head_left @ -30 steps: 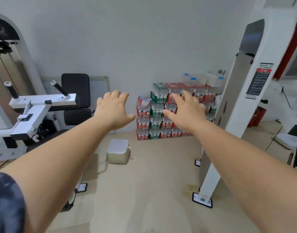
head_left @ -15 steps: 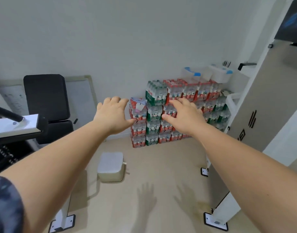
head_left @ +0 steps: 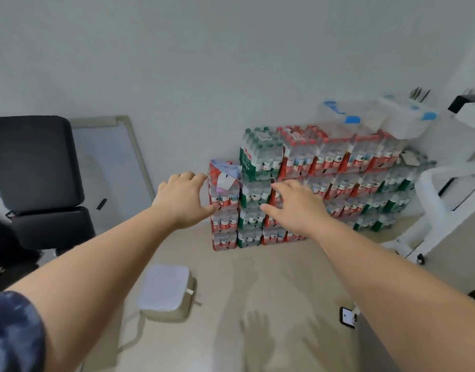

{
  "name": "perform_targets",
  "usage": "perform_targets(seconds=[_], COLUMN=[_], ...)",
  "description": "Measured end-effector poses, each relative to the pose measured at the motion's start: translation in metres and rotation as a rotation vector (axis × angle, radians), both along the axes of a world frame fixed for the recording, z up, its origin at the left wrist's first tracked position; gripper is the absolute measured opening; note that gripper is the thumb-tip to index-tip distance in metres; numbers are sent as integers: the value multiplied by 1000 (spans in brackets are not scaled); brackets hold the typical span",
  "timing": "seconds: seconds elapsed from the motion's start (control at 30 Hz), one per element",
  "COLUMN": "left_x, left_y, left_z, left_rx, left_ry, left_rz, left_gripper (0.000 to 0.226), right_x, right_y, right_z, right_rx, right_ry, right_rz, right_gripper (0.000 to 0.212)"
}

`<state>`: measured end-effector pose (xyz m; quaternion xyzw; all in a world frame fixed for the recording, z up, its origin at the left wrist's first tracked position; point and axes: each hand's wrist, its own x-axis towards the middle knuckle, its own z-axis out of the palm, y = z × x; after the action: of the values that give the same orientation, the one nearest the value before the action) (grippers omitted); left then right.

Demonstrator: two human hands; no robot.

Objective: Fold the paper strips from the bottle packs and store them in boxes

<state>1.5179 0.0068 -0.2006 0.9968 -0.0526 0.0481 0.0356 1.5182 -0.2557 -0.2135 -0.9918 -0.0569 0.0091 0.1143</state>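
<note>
You are stretching both bare arms forward, palms down, toward a stack of shrink-wrapped bottle packs [head_left: 325,167] with red and green labels, which is standing on the beige floor [head_left: 298,277] against the white wall [head_left: 204,63]. Your left hand [head_left: 182,201] is hanging in the air with its fingers straight and close together, thumb out to the side, gripping nothing. Your right hand [head_left: 294,208] is hanging beside it, fingers slightly spread and empty. Between the two hands, pale crumpled paper strips [head_left: 226,176] are lying on top of the uppermost red pack of the leftmost column and drooping over its front edge. Clear plastic boxes [head_left: 370,122] with blue clips are sitting on top of the stack toward its right end. Whether your fingertips are touching the packs cannot be told from this view. A low square beige block [head_left: 164,291] with a pale grey top is standing on the floor under your left forearm. A black padded gym seat [head_left: 32,162] is standing at the far left, and a framed whiteboard [head_left: 110,167] is leaning on the wall behind it.
</note>
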Motion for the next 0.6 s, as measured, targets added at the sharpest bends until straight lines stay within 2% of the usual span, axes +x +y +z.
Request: perform_targets(seconds=[0.33, 0.53, 0.6], left_x=[202, 320, 353], left_y=[17, 45, 51], left_z=[-70, -117, -128], left_rx=[-119, -221, -200], left_ry=[129, 276, 316], left_rz=[42, 14, -26], left_gripper=[79, 78, 78], right_x=[204, 310, 338], right_y=[26, 60, 68], right_z=[-63, -98, -106], right_rx=[71, 77, 63], right_ry=[165, 299, 340], right_rz=[47, -15, -32], right_gripper=[73, 73, 74])
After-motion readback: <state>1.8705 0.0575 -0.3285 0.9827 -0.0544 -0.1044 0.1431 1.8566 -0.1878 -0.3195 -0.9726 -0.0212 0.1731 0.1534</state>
